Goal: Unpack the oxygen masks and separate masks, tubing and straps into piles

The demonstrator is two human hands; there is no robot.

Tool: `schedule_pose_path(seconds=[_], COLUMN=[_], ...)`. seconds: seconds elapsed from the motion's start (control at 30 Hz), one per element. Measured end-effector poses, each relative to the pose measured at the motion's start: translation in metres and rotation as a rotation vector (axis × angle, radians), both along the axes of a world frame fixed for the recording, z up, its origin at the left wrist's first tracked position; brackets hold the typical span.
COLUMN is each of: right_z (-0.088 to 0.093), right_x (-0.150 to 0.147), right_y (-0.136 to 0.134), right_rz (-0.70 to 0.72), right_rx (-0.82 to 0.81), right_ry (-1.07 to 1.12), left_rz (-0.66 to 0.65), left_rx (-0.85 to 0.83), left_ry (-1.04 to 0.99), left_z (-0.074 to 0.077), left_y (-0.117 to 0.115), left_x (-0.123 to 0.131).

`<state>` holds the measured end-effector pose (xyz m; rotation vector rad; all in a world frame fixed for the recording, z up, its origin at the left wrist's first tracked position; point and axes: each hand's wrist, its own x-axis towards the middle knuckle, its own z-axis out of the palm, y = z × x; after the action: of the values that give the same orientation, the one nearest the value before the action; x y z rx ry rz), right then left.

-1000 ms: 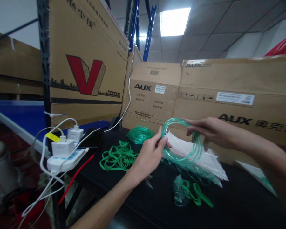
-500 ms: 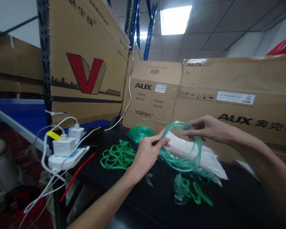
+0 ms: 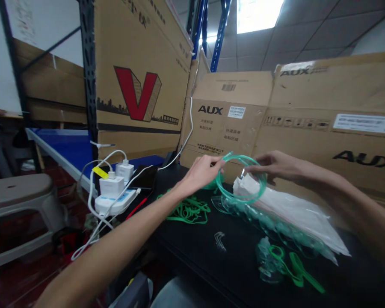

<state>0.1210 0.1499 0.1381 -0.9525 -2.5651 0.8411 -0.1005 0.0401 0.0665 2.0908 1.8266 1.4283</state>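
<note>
Fingers of the left hand (image 3: pixel 204 171) were closed narrowly on the upper left edge of a coil of green tubing (image 3: pixel 240 199), from which a short length projected above the fingertips. The right hand (image 3: pixel 274 166) held the opposite edge, its thumb and fingers bent about the loops; the far fingertips were partly hidden. The coil was suspended between both hands, above the black tabletop (image 3: pixel 234 276). White packets (image 3: pixel 298 211) lay below and to the right, with a row of clear green plastic pieces (image 3: pixel 284 231) along their near side. Closer to the viewer were several thin bent strips (image 3: pixel 220 241) and, farther right, a clear plastic piece (image 3: pixel 268 265) beside green bands (image 3: pixel 304 273). A tangle of green straps (image 3: pixel 192 209) lay beyond the left forearm, which partly covered it. At far left, a white power strip (image 3: pixel 112 205) bore two chargers (image 3: pixel 111 186). Cardboard boxes (image 3: pixel 226 92) stood behind.
</note>
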Motion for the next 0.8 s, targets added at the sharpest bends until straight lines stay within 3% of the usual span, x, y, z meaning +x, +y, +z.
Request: schedule_pose_path(seconds=[0.07,0.17,0.43,0.63,0.8], right_z=[0.0,-0.007,-0.043,-0.067,-0.056], right_x=[-0.019,-0.048,-0.106,-0.114,-0.092], right_y=[0.005,0.022,0.085,0.1,0.097], right_rz=[0.001,-0.045,-0.256,-0.31,-0.256], right_rx=[-0.119,-0.166,-0.132,-0.033,0.093], right_ry=[0.112,0.162,0.114,0.027,-0.072], left_rz=[0.054,0.131,0.275,0.35,0.393], left_rx=[-0.009,-0.061,-0.379,-0.532,-0.506], left_ry=[0.033,0.091,0.19,0.212,0.25], left_z=[0.013,0.022,0.005,0.0,0.001], left_y=[0.019,0.048,0.097,0.111,0.101], left_x=[-0.019,-0.041,-0.064,-0.061,-0.063])
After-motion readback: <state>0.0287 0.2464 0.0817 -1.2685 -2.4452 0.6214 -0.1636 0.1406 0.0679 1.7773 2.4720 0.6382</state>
